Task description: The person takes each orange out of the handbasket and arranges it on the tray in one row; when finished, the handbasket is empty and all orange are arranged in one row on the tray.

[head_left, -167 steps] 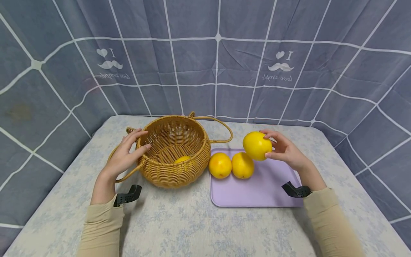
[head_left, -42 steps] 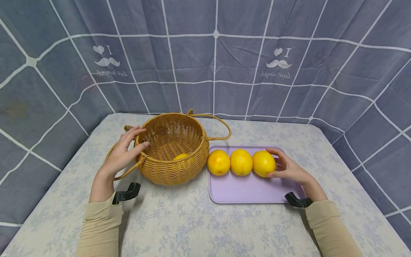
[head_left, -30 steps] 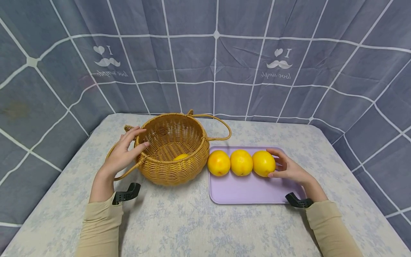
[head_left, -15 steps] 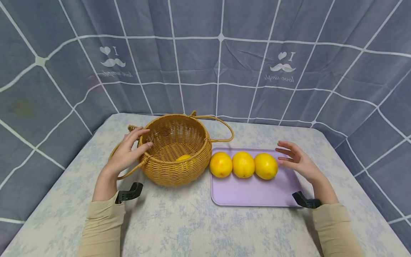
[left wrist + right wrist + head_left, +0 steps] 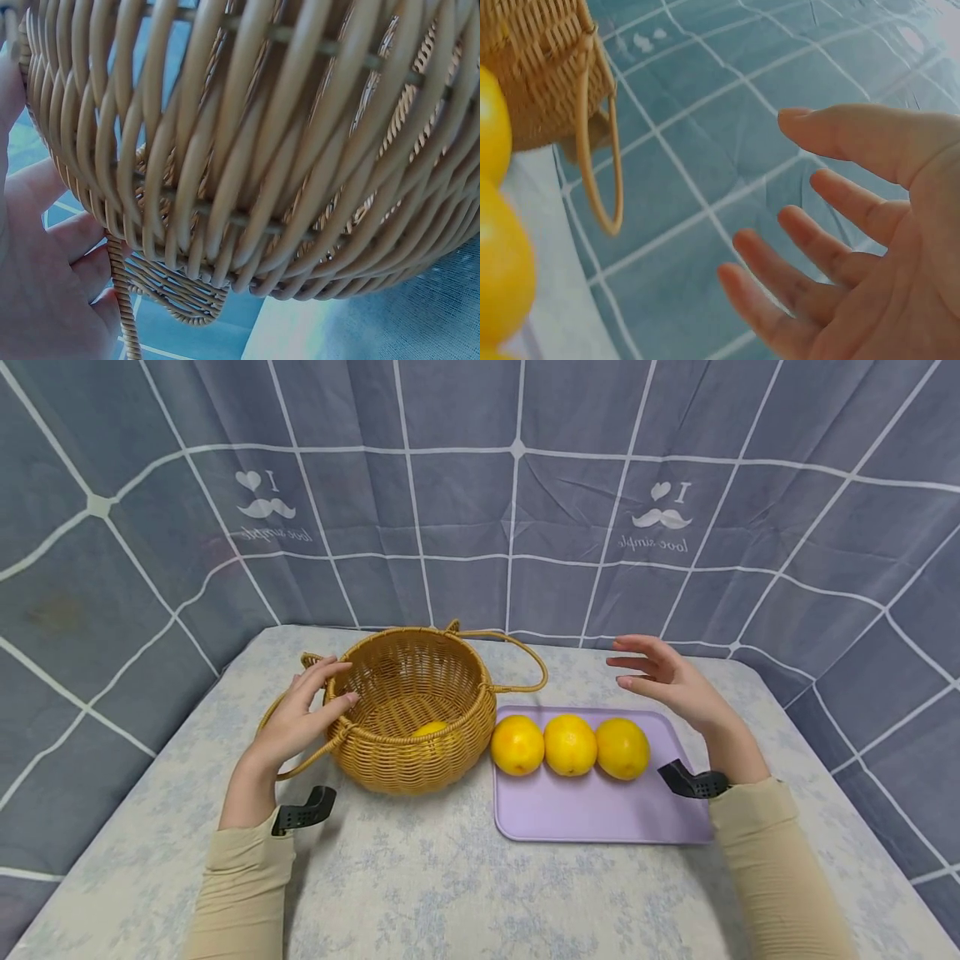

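My left hand (image 5: 296, 722) rests against the left side of a brown wicker basket (image 5: 408, 768), its relaxed fingers and thumb reaching over the rim. The left wrist view shows that hand beside the woven wall (image 5: 247, 150) and a thin handle. Inside the basket sits a yellow fruit (image 5: 430, 729), partly hidden by the front wall. On a lilac tray (image 5: 600, 814), three round yellow fruits lie side by side: left (image 5: 517, 746), middle (image 5: 571, 745) and right (image 5: 622, 749). Above the tray's back right, my right hand (image 5: 663, 672) hovers with fingers spread, holding nothing.
One basket handle (image 5: 536, 664) sticks out to the right behind the tray; the other hangs at the left, partly behind my hand. A pale flowered cloth (image 5: 420, 877) covers the table. Blue-grey checked curtain (image 5: 465, 510) closes off the back and sides.
The yellow fruit that my right hand held above the tray now sits at the row's right end. The hand has let go, drawn away and risen. My left hand stays at the basket.
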`<state>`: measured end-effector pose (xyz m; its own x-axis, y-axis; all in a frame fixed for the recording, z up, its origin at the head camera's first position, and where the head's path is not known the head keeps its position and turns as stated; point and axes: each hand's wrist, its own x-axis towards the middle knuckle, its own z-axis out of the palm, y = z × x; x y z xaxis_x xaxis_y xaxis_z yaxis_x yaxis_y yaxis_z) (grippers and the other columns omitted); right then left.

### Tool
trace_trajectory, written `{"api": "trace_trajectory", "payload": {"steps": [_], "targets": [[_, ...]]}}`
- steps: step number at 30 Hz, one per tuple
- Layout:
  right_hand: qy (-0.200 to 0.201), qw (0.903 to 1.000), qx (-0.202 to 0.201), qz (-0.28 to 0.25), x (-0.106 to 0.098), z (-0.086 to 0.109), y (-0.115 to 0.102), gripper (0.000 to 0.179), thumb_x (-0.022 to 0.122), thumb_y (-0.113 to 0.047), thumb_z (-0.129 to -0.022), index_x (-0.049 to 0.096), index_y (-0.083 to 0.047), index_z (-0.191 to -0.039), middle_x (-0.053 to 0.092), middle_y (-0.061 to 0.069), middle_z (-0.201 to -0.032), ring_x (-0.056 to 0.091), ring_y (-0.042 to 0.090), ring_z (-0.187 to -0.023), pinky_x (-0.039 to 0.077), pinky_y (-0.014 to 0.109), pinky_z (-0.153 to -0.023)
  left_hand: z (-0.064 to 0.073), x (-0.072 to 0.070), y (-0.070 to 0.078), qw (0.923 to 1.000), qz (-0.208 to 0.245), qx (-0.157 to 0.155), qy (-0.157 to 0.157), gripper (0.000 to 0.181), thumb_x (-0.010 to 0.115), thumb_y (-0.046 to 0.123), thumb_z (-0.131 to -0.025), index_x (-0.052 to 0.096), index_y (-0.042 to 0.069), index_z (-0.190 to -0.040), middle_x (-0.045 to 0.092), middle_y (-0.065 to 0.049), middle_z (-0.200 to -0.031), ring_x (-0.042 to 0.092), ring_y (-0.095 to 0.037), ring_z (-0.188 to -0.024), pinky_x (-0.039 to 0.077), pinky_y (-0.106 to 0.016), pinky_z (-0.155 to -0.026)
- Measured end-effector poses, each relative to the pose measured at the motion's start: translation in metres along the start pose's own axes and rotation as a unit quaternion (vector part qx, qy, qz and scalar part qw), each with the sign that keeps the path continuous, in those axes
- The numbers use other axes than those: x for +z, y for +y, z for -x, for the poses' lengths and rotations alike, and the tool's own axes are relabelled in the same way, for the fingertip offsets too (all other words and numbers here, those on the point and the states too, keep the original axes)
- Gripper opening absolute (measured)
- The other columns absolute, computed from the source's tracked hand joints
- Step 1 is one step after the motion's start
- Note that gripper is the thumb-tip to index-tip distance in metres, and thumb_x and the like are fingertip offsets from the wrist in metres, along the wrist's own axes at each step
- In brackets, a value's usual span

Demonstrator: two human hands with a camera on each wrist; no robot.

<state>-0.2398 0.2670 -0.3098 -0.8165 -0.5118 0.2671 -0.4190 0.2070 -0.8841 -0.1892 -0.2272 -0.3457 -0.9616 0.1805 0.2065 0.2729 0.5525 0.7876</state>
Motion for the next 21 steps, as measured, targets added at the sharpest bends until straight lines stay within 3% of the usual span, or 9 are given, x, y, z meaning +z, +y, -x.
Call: {"api": "trace_trajectory", "payload": {"steps": [11,16,21], "targets": [[-0.051,0.9986,0.008,-0.005,0.026,-0.056,-0.028,0.051,0.062,-0.007,-0.091,0.041,-0.006,-0.138,0.042,0.011,-0.139,0.045,0.033,-0.124,0.045,0.03,-0.095,0.0,0.001,0.001,1.0,0.007,-0.001,-0.003,0.056,0.055,0.032,-0.095,0.037,0.009,-0.143,0.013,-0.009,-0.156,-0.006,-0.032,-0.142,0.001,-0.063,-0.107],[-0.081,0.9966,0.016,0.0,0.045,-0.079,-0.036,0.052,0.064,-0.011,-0.09,0.043,-0.004,-0.137,0.045,0.011,-0.137,0.045,0.035,-0.124,0.044,0.038,-0.096,0.0,0.001,0.0,1.0,0.005,0.0,-0.002,0.056,0.055,0.032,-0.095,0.037,0.009,-0.143,0.013,-0.009,-0.156,-0.005,-0.031,-0.142,0.0,-0.062,-0.108],[-0.113,0.9935,0.011,0.003,0.066,-0.098,-0.042,0.05,0.065,-0.013,-0.089,0.046,-0.006,-0.135,0.046,0.01,-0.136,0.05,0.028,-0.121,0.043,0.041,-0.096,0.0,0.0,0.0,1.0,0.003,-0.005,-0.004,0.057,0.055,0.032,-0.095,0.037,0.01,-0.144,0.012,-0.007,-0.156,-0.006,-0.031,-0.142,0.001,-0.063,-0.107]]}}
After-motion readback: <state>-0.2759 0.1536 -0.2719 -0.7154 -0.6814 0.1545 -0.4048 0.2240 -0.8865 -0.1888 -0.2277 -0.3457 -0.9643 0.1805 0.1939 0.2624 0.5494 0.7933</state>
